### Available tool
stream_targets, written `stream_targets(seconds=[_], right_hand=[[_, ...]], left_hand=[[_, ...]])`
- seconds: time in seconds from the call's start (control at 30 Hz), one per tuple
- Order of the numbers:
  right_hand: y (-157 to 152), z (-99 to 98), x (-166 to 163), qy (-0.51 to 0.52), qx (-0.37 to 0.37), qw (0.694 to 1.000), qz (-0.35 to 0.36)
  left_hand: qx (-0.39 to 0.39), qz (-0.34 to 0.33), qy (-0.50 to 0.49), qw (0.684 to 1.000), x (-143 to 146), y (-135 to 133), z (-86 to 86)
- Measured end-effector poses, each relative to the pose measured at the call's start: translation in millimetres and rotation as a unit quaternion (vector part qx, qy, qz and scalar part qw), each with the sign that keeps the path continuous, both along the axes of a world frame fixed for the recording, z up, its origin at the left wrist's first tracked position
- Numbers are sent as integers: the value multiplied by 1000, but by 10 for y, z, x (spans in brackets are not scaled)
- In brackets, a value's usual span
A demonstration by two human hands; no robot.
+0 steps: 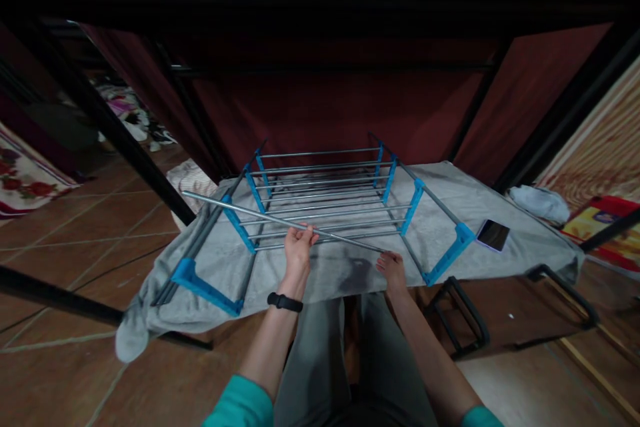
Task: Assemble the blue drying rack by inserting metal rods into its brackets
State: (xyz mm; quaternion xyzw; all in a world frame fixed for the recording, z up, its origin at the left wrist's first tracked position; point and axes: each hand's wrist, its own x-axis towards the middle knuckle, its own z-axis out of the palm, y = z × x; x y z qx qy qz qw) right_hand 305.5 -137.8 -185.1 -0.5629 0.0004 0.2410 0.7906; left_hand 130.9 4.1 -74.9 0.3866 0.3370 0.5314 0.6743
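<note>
A long thin metal rod (235, 207) slants across the front of a rack, its left end higher and farther off. Around its middle part my left hand (299, 250) is closed, with a black band on the wrist. My right hand (393, 269) pinches the rod's right end, lower and nearer to me. Behind both hands lies the rack, made of grey side tubes, blue plastic brackets (411, 209) and several metal crossbars (325, 169). At its near end, two blue corner brackets (207, 290) stand with no crossbar between them.
Under the rack is a bed-like surface with a grey cloth (460, 200). A phone (493, 235) lies on it at the right. Dark metal posts (135, 147) frame the sides. A black-framed piece of furniture (515, 307) stands at the front right.
</note>
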Motion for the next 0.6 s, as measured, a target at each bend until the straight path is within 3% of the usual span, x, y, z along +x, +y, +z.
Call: stream_targets(seconds=[0.6], right_hand=[[40,-218,-267,5,-51,997,54]], left_hand=[[23,-4,30,999,110,-173,-225]])
